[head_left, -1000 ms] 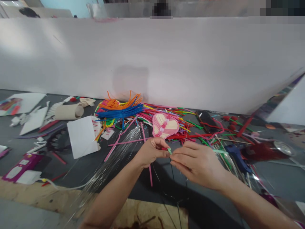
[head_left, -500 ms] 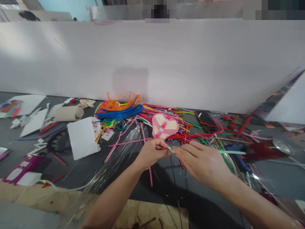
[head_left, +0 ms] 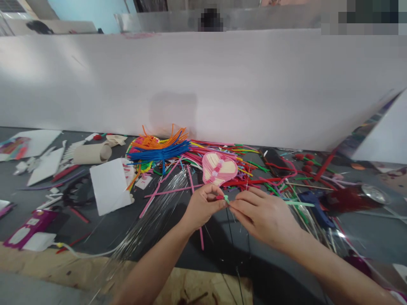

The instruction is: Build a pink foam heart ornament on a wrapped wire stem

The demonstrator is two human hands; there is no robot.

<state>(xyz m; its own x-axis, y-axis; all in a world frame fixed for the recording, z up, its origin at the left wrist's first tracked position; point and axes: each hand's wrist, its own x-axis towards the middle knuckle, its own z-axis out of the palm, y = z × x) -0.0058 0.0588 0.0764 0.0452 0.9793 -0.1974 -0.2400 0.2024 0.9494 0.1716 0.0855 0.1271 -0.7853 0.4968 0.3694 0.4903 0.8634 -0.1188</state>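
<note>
My left hand (head_left: 201, 207) pinches a small red piece (head_left: 220, 197) between thumb and fingertips. Light green pipe cleaner (head_left: 300, 203) is wound at the end of that piece. Its free length passes behind my right hand (head_left: 270, 218), whose closed fingers grip it close to the left fingertips and whose knuckles face up. Just beyond the hands lies a pink and cream heart (head_left: 208, 164) with a small pink decoration on it. A pink pipe cleaner (head_left: 201, 237) runs down beside my left wrist. Thin dark wires (head_left: 230, 231) show below the fingers.
Bundled blue (head_left: 159, 151) and orange pipe cleaners (head_left: 173, 136) lie at the back, among loose coloured ones. Thin silvery wires (head_left: 152, 207) fan out at left, near a white card (head_left: 110, 186) and cardboard tube (head_left: 92, 153). A dark red can (head_left: 345, 201) lies right. A white panel (head_left: 254, 89) stands behind.
The free end of the green pipe cleaner has drawn in toward my right hand, which has shifted slightly left. My left hand keeps its pinch on the red piece.
</note>
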